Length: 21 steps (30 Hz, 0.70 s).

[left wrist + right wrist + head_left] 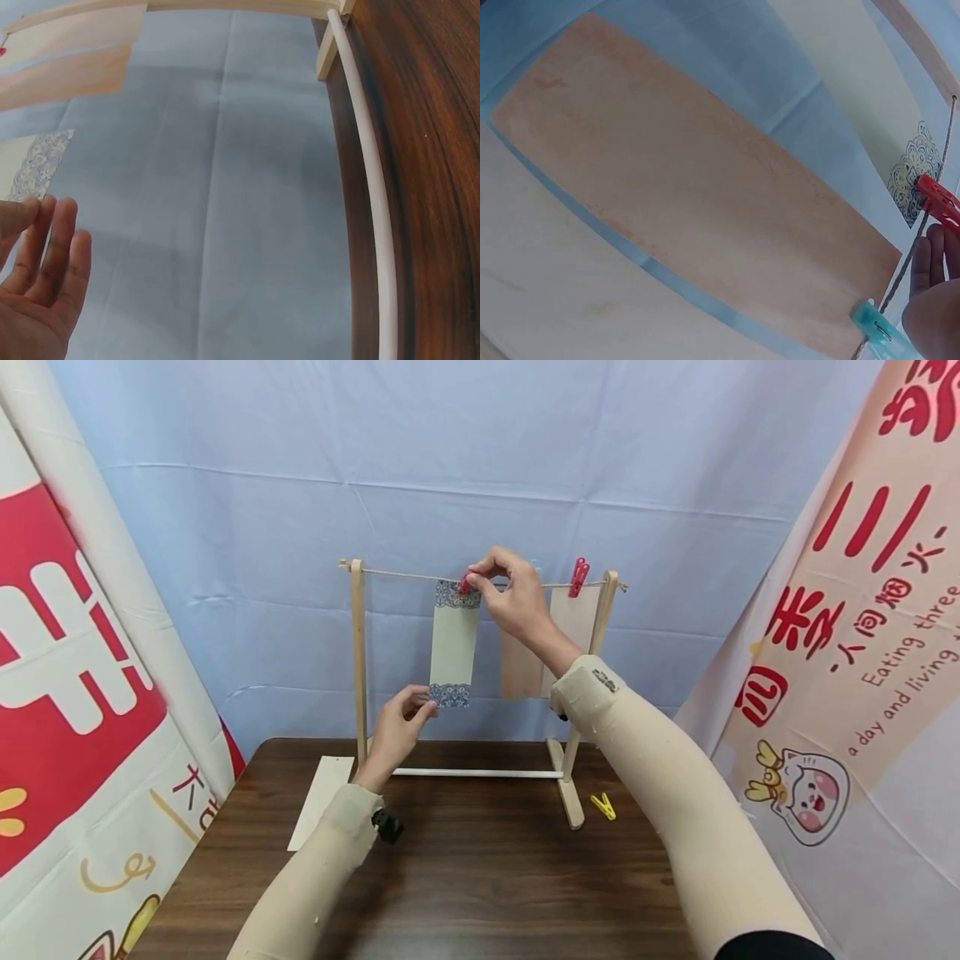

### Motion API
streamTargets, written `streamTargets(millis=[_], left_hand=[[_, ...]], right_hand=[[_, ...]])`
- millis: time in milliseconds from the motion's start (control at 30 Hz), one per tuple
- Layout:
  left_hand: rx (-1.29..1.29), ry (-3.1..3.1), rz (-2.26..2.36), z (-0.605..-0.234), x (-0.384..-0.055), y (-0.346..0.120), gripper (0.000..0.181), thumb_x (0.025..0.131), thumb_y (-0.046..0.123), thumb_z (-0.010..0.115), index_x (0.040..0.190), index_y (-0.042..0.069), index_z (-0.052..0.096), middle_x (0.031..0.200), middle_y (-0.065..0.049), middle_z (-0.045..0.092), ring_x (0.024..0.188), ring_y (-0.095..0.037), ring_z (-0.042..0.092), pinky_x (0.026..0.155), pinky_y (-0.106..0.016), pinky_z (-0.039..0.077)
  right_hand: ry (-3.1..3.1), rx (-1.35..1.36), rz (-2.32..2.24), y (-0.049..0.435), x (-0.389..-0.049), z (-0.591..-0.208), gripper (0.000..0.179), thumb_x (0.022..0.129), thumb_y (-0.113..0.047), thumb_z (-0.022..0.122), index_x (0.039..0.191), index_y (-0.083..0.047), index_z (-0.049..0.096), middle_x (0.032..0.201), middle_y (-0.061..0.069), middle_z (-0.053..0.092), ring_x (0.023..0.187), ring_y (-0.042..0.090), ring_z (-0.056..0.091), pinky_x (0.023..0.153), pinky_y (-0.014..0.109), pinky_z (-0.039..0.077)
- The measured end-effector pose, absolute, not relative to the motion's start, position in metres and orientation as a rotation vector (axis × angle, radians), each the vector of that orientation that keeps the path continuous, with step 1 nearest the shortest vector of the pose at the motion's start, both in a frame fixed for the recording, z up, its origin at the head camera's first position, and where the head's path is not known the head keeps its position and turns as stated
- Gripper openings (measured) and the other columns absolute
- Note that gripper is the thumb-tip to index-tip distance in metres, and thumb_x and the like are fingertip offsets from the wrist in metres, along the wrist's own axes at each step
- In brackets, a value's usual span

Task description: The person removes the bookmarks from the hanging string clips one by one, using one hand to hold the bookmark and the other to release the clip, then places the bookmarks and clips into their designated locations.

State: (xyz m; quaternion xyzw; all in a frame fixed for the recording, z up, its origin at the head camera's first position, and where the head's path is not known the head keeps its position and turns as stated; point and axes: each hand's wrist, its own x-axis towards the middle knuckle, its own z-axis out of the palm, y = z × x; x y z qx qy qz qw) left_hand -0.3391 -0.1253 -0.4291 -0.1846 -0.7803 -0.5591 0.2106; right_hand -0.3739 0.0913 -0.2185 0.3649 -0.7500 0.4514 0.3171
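A pale paper strip [453,643] with blue patterned bands at top and bottom hangs from the string [401,574] of a small wooden rack. My right hand [517,597] pinches a red clothespin [939,201] at the strip's top edge, on the string. Lower down, my left hand [395,731] holds the strip's bottom left corner between thumb and fingertips. Beside the right hand hang a tan strip [697,180], with a teal clothespin [881,330] at its top, and a cream strip [576,618] under another red clothespin [579,577].
The rack's wooden posts [358,652] and white lower bar [480,772] stand on a dark wooden table [487,877]. A white strip [322,797] lies at the left, partly behind my left forearm. A yellow clothespin [603,806] lies right of the rack's foot [570,802].
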Motion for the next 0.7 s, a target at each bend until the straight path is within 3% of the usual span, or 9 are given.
streamTargets(millis=[233, 467, 700], left_hand=[[-0.513, -2.164, -1.53, -0.4261, -0.3393, -0.1257, 0.025, 0.104, 0.012, 0.072, 0.128, 0.003, 0.071, 0.098, -0.013, 0.08, 0.091, -0.032, 0.077, 0.079, -0.029, 0.056], [-0.486, -2.199, -1.554, -0.4264, -0.336, -0.1251, 0.025, 0.106, 0.012, 0.071, 0.129, 0.004, 0.07, 0.101, -0.012, 0.079, 0.095, -0.031, 0.077, 0.088, -0.041, 0.059], [-0.491, -2.195, -1.583, -0.4286, -0.332, -0.1265, 0.025, 0.106, 0.012, 0.07, 0.13, 0.003, 0.07, 0.102, -0.015, 0.079, 0.098, -0.038, 0.076, 0.092, -0.05, 0.059]], right_hand=[[-1.946, 0.932, 1.187, 0.0923, -0.3737, -0.2176, 0.005, 0.102, -0.006, 0.075, 0.099, -0.005, 0.071, 0.109, 0.013, 0.074, 0.101, 0.024, 0.069, 0.085, 0.043, 0.053], [-1.91, 0.942, 1.188, 0.0917, -0.3747, -0.2145, 0.004, 0.1, -0.004, 0.076, 0.099, -0.003, 0.073, 0.106, 0.013, 0.075, 0.097, 0.023, 0.07, 0.088, 0.036, 0.055], [-1.876, 0.974, 1.166, 0.0895, -0.3724, -0.2143, 0.005, 0.1, -0.002, 0.076, 0.101, 0.0, 0.071, 0.104, 0.016, 0.073, 0.099, 0.028, 0.07, 0.093, 0.046, 0.055]])
